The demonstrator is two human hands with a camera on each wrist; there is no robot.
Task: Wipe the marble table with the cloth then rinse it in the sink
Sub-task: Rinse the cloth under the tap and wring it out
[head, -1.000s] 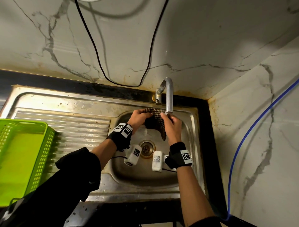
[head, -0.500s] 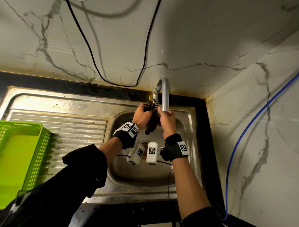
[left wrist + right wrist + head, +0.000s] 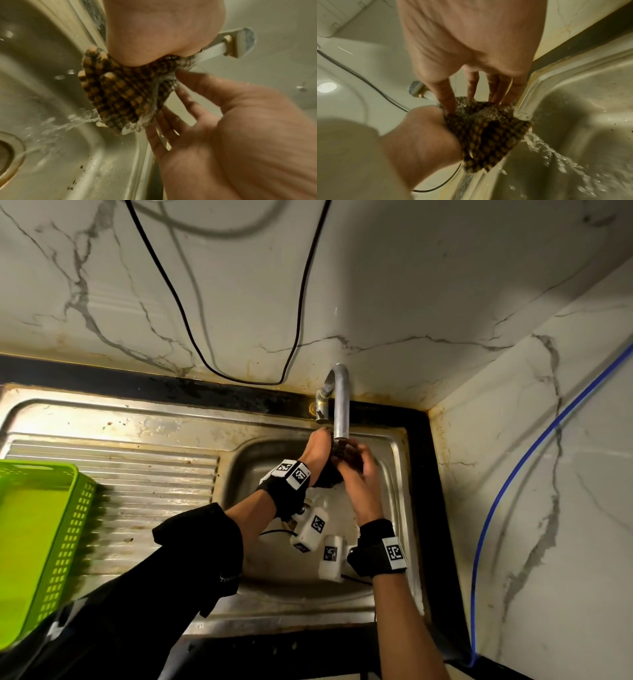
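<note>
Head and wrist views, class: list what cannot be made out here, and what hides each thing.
- Head view: most of the cloth is hidden between the left hand and right hand.
- Head view: the sink drain is covered by the wrist cameras.
- Left wrist view: the left hand's fingers are hidden behind its palm.
- Right wrist view: the tap is mostly hidden behind the right hand.

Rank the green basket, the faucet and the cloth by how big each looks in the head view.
1. green basket: largest by far, though cut off at the left edge and nearer the camera.
2. faucet: a slim curved pipe.
3. cloth: smallest showing, since the left hand and right hand cover most of it.
</note>
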